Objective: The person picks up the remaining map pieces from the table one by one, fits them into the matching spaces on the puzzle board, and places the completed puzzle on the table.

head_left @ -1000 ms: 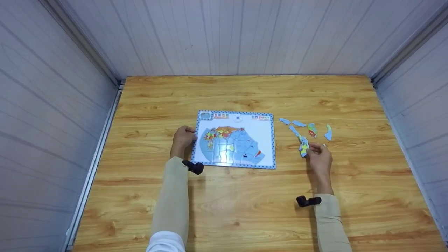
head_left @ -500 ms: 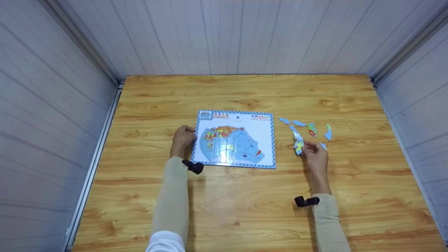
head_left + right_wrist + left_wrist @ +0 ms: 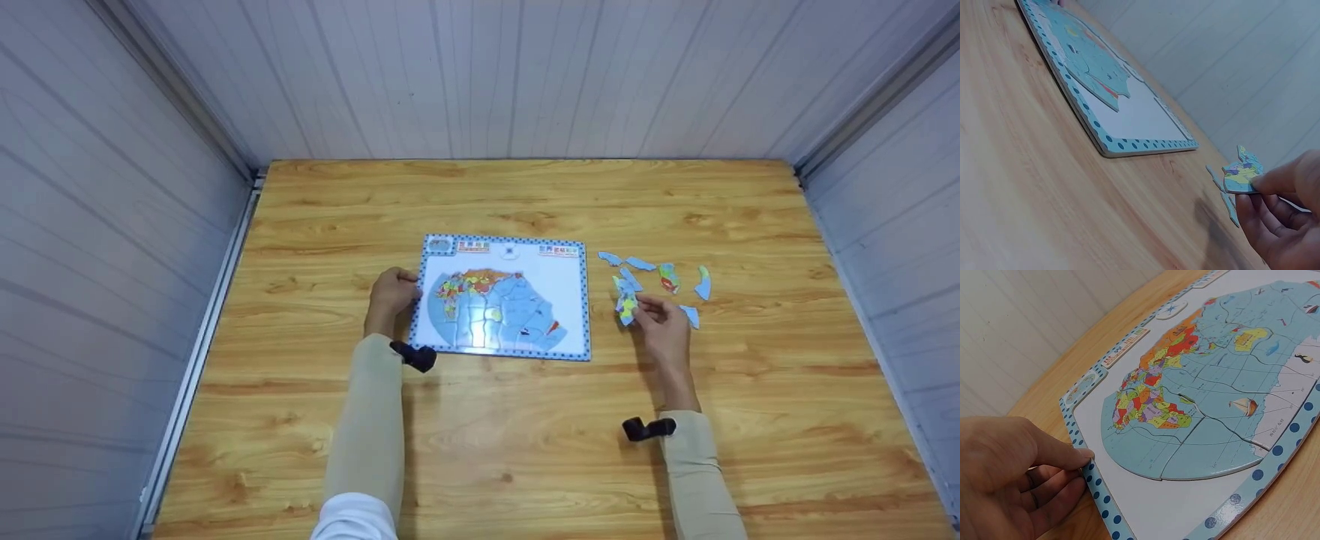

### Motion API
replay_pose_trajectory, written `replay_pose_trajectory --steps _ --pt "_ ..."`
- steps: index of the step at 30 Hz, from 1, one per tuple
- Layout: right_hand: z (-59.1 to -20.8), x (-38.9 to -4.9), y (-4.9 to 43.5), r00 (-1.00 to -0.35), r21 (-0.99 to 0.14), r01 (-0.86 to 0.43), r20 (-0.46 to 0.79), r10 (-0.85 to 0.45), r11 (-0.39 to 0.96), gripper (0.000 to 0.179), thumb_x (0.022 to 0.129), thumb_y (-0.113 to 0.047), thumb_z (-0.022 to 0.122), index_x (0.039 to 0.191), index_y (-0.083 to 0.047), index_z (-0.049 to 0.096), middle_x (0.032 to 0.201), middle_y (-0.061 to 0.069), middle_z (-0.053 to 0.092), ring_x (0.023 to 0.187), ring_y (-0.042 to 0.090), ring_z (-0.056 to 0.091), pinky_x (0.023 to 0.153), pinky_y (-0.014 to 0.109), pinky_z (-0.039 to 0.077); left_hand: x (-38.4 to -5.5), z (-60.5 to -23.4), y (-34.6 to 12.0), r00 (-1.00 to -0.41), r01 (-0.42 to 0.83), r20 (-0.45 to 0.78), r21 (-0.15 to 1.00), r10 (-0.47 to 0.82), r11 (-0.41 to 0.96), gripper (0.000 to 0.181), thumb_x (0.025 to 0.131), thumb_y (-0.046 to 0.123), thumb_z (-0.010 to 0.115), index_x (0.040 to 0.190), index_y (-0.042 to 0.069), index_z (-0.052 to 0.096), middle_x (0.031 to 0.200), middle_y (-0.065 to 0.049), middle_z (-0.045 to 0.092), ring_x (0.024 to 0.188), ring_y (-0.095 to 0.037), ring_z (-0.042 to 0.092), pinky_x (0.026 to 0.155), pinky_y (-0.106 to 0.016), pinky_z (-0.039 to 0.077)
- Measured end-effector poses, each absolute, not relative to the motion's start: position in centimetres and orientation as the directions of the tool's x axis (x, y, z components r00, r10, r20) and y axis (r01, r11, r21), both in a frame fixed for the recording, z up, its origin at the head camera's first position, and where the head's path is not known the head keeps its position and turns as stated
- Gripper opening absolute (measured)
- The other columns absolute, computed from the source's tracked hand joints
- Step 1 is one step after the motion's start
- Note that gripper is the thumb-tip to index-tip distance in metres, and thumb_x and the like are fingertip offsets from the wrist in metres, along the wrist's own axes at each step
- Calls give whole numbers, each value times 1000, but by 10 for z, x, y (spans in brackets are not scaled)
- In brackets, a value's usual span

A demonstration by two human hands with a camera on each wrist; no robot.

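A world-map jigsaw board with a blue dotted border lies on the wooden table, its left and middle parts filled with joined pieces and its right part bare white. My left hand grips the board's left edge, the thumb on the border and the other fingers bent at its side. Between thumb and fingers my right hand pinches a blue, yellow and purple puzzle piece, raised over the table right of the board. The lower part of this piece is partly covered by the thumb.
Several loose puzzle pieces lie right of the board, among them a green and red one, a curved one and a blue one beside my right hand. Pale panel walls enclose the table at the back and sides.
My right hand has moved left toward the board with the pinched puzzle piece, uncovering the blue piece behind it. The left hand stays at the board's edge.
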State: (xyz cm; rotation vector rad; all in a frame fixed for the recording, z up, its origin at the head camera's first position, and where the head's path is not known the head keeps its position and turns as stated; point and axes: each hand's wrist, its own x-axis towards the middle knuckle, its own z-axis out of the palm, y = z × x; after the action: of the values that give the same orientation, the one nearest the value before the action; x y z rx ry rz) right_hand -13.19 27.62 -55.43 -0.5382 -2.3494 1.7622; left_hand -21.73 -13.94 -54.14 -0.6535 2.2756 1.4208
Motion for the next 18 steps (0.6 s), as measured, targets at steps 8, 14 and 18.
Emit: replay_pose_trajectory --steps 8,14,18 --pt "-552 -133 266 -937 -954 195 -113 331 227 27 90 -4 62 117 1 62 109 16 58 91 11 56 76 13 48 -216 -541 -140 -822 -564 -540 729 -180 388 27 91 6 56 118 6 56 121 -13 56 110 -27 53 97 -40 43" --pt "-554 -134 258 -943 -959 186 -114 313 212 26 89 0 62 116 2 62 109 17 59 92 13 56 79 13 48 -214 -538 -144 -846 -515 -518 731 -127 447 29 92 11 57 121 7 55 127 -13 54 116 -29 51 99 -43 42" --pt "-556 -136 253 -944 -951 195 -116 307 238 25 90 -1 62 115 1 63 108 16 60 91 12 57 78 14 48 -215 -538 -144 -842 -523 -523 727 -135 445 29 92 11 57 120 7 56 126 -13 55 114 -28 52 97 -42 43"
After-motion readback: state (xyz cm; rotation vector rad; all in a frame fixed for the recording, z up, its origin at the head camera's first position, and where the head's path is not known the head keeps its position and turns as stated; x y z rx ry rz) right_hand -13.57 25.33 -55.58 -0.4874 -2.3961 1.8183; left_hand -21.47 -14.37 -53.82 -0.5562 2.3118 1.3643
